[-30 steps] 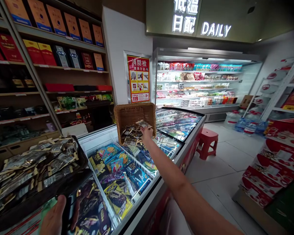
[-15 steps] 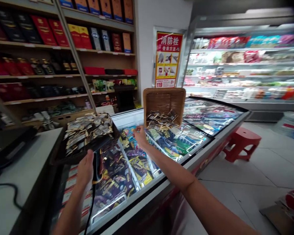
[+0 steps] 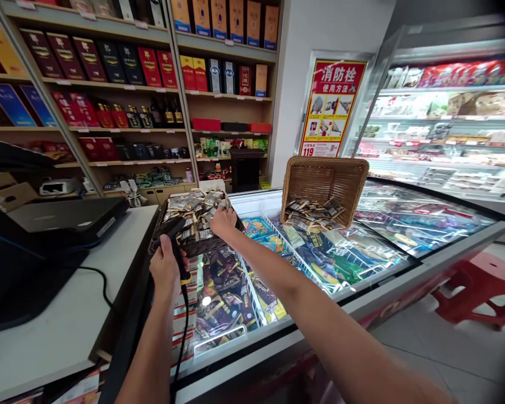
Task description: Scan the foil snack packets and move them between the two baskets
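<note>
My left hand is wrapped around a black handheld barcode scanner with a yellow trim and a cable hanging down. The scanner's head points at a dark woven basket heaped with small flat packets. My right hand lies at the right side of that heap, its fingers bent down among the packets. What its fingertips pinch, if anything, is hidden. A tan wicker basket stands tilted to the right, its opening toward me, with more such packets in its bottom.
Both baskets rest on a glass-topped freezer full of wrapped goods. To the left is a white counter with a black device. Shelves of boxed goods line the back. A red stool stands at the right.
My right hand has moved left from beside the tan basket to the packets in the dark basket. The scanner has tilted up toward them. The view has turned left.
</note>
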{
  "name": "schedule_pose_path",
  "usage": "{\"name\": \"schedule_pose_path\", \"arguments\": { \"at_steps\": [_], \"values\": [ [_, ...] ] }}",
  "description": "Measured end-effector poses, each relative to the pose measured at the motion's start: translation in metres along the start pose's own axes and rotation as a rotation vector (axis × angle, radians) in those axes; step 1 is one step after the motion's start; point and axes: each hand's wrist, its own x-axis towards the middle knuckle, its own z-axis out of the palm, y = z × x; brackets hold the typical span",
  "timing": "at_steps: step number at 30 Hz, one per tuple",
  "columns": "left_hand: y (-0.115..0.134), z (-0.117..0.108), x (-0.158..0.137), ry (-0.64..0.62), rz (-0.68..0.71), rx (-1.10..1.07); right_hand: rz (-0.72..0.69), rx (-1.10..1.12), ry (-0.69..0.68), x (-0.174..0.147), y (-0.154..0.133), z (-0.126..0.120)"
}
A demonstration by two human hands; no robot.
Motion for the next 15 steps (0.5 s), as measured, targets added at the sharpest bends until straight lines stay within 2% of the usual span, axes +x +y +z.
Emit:
{"name": "schedule_pose_path", "arguments": {
  "at_steps": [3, 6, 10, 12, 15],
  "values": [
    [0.005, 0.006, -0.008, 0.052, 0.023, 0.027, 0.068, 0.011, -0.02, 0.005, -0.003, 0.001],
    [0.007, 0.01, -0.013, 0.016, 0.027, -0.005, 0.006, 0.057, 0.012, -0.005, 0.001, -0.009],
    [0.005, 0.018, -0.018, -0.017, 0.036, -0.038, -0.107, 0.343, 0.148, -0.029, 0.023, -0.041],
    [0.004, 0.024, -0.023, -0.064, 0.031, -0.061, -0.063, 0.512, 0.207, -0.046, 0.04, -0.059],
    [0.003, 0.032, -0.033, -0.202, 0.001, -0.092, 0.084, 0.826, 0.248, -0.073, 0.071, -0.084]
  ]
}}
